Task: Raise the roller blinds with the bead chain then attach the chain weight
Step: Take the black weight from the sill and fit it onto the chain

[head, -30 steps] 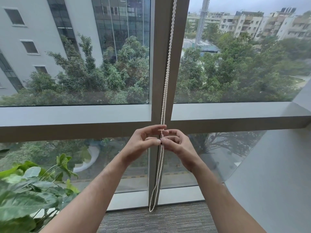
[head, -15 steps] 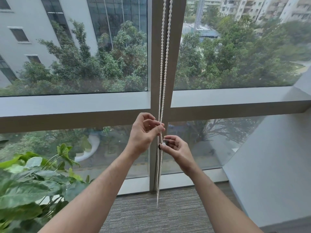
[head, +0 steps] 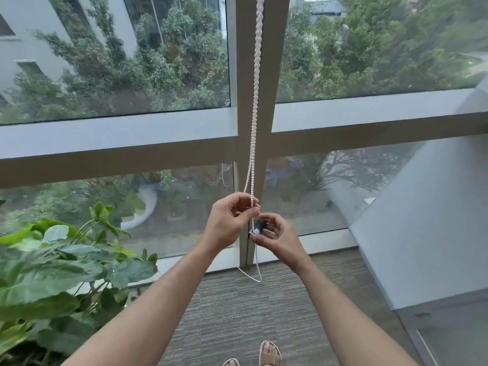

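Note:
A white bead chain (head: 254, 107) hangs twisted down the window's centre post and ends in a loop (head: 250, 274) just above the carpet. My left hand (head: 227, 223) pinches the chain's strands between thumb and fingers. Just below and to the right, my right hand (head: 277, 237) holds a small black chain weight (head: 257, 228) with a white end, right against the chain. The roller blind itself is out of view above.
A leafy potted plant (head: 52, 270) fills the lower left. A grey slanted wall panel (head: 427, 233) stands at the right. Grey carpet (head: 237, 318) lies below, with my sandalled feet (head: 269, 353) at the bottom edge. The window frame's crossbar (head: 118, 146) runs at chest height.
The view has tilted down, so my hands sit lower and my feet show. The black weight has come into plain sight in my right hand, and the loop's bottom has spread.

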